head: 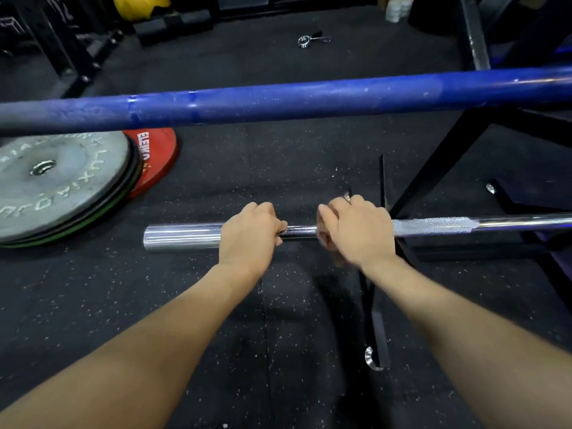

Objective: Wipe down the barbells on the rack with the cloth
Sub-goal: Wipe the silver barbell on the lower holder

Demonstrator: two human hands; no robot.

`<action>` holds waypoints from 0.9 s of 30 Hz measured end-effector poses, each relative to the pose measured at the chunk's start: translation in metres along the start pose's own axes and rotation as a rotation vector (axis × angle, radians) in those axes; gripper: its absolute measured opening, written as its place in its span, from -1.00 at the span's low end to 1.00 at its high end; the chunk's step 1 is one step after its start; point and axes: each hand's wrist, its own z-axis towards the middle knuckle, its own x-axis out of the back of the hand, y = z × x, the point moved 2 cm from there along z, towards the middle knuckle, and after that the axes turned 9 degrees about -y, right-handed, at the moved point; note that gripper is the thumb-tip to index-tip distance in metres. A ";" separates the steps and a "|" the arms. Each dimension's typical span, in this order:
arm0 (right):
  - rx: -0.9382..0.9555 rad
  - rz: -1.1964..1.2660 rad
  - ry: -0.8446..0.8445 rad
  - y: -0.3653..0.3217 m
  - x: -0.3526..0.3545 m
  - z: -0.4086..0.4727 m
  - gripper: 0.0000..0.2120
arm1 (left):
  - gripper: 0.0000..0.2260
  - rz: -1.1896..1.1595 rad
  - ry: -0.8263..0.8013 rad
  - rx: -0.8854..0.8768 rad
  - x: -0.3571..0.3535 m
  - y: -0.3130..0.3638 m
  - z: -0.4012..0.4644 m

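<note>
Left hand curls over the polished chrome steel barbell where sleeve meets shaft. Right hand grips the shaft just beside it; a cloth under it cannot be confirmed. Bar lies low on the black steel rack. Blue-coated barbell spans above; grey plate stack left

A near barbell runs left to right above the floor, both hands side by side on it near its left end, a second barbell crossing beyond, stacked plates on the floor at left.
</note>
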 end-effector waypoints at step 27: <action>-0.121 0.118 -0.309 -0.015 0.010 0.018 -0.60 | -0.82 0.016 -0.007 -0.001 0.002 0.003 -0.002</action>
